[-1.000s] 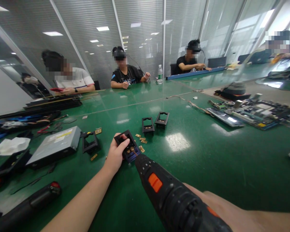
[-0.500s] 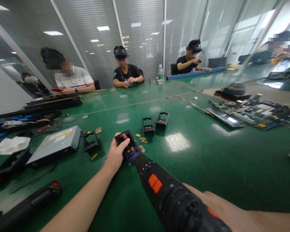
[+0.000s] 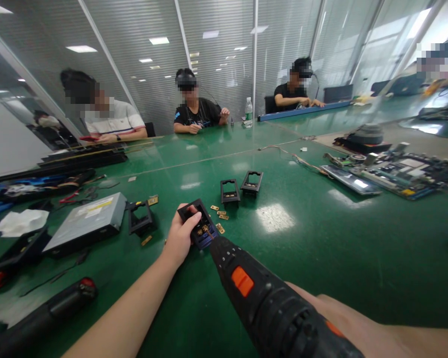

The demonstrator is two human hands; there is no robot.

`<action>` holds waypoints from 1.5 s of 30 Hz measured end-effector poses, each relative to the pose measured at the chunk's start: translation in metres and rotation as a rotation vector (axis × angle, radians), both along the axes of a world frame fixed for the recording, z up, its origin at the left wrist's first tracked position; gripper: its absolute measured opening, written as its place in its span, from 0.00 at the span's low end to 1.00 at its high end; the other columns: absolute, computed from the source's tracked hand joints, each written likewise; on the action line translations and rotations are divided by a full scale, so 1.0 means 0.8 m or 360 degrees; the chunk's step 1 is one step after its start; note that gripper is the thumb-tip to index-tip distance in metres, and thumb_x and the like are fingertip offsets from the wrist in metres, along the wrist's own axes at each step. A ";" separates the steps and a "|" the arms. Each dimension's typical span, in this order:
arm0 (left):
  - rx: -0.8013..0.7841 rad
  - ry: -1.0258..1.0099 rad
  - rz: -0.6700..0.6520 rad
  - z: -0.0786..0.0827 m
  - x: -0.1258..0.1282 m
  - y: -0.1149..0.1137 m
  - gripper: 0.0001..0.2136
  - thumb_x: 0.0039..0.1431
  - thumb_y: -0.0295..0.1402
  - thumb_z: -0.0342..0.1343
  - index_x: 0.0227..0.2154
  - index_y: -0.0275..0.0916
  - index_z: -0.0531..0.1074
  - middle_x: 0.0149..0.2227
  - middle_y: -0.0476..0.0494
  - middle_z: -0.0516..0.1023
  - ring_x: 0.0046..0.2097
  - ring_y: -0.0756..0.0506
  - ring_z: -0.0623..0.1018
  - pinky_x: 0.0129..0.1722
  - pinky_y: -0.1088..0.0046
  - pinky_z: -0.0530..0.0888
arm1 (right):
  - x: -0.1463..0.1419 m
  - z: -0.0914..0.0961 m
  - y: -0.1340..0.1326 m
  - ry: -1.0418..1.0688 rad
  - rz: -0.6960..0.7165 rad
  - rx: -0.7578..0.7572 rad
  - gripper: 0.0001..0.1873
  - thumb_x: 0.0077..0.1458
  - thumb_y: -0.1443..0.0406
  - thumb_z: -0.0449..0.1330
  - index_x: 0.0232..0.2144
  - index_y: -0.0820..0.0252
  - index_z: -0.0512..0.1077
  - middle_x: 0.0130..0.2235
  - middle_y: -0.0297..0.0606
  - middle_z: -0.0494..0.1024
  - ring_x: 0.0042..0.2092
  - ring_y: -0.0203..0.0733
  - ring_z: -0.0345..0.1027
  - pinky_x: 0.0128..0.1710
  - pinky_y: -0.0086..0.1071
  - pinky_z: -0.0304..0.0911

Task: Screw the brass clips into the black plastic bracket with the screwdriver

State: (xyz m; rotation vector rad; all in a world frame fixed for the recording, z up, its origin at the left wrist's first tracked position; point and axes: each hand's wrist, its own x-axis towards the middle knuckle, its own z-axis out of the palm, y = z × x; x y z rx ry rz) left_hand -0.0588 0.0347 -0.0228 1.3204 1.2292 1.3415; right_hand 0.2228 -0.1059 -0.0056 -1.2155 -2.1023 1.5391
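My left hand (image 3: 181,228) is closed on a black plastic frame (image 3: 197,204), tilted just over the green table, with the thumb across its opening. Small brass pieces (image 3: 202,230) sit inside the frame's lower part. My right hand (image 3: 332,313) grips a black electric screwdriver (image 3: 261,288) with an orange switch; the tool's body hides most of the fingers. Its thin bit (image 3: 210,234) points into the frame at the brass pieces. Several loose brass plates (image 3: 221,216) lie beside the frame. Beyond them stand two similar black frames, one nearer (image 3: 230,193) and one farther right (image 3: 251,183).
To the left are another black frame (image 3: 141,220), a metal disc drive (image 3: 87,221) and a black cylindrical tool (image 3: 45,315). A circuit board (image 3: 410,171) and a small screen (image 3: 349,179) lie at the right. A water bottle (image 3: 248,113) stands far back, near seated people.
My hands, the frame and the screwdriver hold nearly the same pose, with a slight shift of the view. Across the table, the middle person has raised one hand; the person in black farther right has lowered one.
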 end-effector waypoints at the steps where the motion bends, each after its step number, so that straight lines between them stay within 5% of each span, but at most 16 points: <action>1: -0.0001 -0.0008 -0.0003 0.001 0.001 0.000 0.11 0.57 0.40 0.63 0.35 0.42 0.67 0.32 0.53 0.70 0.31 0.50 0.72 0.31 0.75 0.71 | 0.000 0.000 -0.001 -0.0004 0.0000 -0.0001 0.40 0.44 0.66 0.66 0.61 0.43 0.63 0.31 0.28 0.80 0.29 0.41 0.73 0.25 0.29 0.61; 17: -0.0024 -0.0030 0.0038 -0.001 0.002 0.000 0.13 0.55 0.42 0.63 0.35 0.43 0.67 0.32 0.53 0.70 0.29 0.49 0.72 0.25 0.76 0.68 | -0.004 0.012 0.000 0.0074 0.0061 0.0041 0.40 0.45 0.67 0.66 0.61 0.45 0.62 0.39 0.29 0.80 0.30 0.38 0.73 0.27 0.29 0.61; 45: -0.0030 -0.0026 0.0105 0.003 0.007 0.001 0.13 0.53 0.41 0.64 0.33 0.42 0.67 0.31 0.53 0.69 0.32 0.48 0.72 0.31 0.74 0.71 | -0.002 0.017 -0.004 0.0074 0.0079 0.0013 0.40 0.49 0.67 0.64 0.64 0.45 0.60 0.35 0.31 0.82 0.32 0.41 0.77 0.28 0.29 0.69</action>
